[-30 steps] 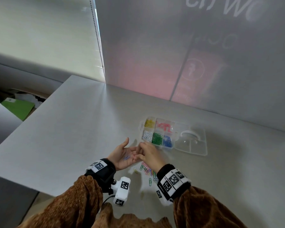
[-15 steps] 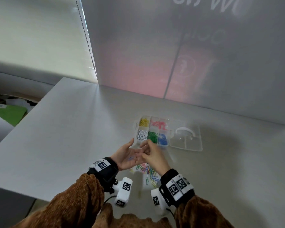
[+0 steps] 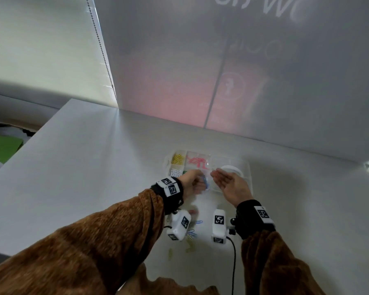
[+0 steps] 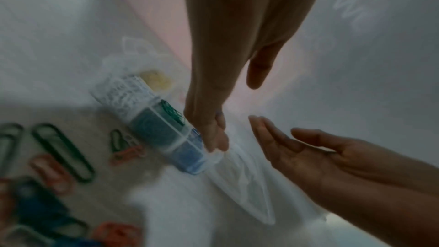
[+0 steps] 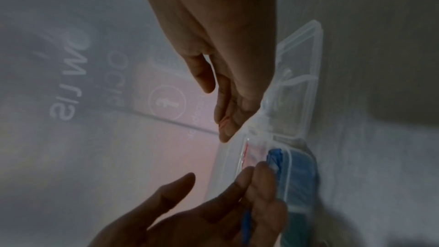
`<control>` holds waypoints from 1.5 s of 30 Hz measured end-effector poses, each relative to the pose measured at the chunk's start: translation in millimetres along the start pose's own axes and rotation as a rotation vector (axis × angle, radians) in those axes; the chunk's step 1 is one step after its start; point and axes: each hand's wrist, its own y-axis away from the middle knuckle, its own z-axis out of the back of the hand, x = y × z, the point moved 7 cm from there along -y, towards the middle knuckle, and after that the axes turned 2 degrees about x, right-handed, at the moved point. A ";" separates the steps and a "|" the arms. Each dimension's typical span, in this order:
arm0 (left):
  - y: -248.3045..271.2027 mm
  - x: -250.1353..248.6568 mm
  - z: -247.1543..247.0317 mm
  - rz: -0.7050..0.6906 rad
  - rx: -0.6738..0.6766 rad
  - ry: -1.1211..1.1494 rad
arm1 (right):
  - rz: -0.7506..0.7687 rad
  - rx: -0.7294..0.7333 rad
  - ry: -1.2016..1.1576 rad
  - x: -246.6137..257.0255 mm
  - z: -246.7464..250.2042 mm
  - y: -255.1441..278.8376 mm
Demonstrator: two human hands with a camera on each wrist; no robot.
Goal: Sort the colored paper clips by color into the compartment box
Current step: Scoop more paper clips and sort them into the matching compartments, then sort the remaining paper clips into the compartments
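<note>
Compartment box point(image 3: 180, 155): clear plastic, on the white table point(image 3: 90, 171), its open lid point(image 3: 246, 169) lying flat to the right. Yellow clips point(image 3: 178, 159) sit in the far-left cell, red clips point(image 3: 196, 161) in the far-middle cell, white clips point(image 3: 175, 172) near-left, green clips point(image 4: 172, 114) near-middle, mostly hidden behind your left hand in the head view. The blue cell point(image 4: 190, 155) is the near one next to the lid.

Your left hand point(image 3: 193, 182): over the blue cell, palm tilted toward it, blurred. Blue clips point(image 3: 205, 181) show against its fingers point(image 5: 263, 179); the right wrist view shows a blue strip along the palm. Whether the fingers pinch them or merely let them slide off, you cannot tell from these views.

Your right hand point(image 3: 229, 184): over the lid, holding nothing, fingers straight and close together, thumb apart.

Loose clips point(image 3: 192, 233): near your wrists on the table, partly covered by the left wrist camera point(image 3: 179, 225). The left wrist view shows green point(image 4: 62, 152), orange and blue ones, smeared at the frame edge; their count is unclear.
</note>
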 end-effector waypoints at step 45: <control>68.8 64.8 146.1 -0.195 -0.379 -1.390 | 0.485 0.079 1.644 13.6 -55.2 -30.2</control>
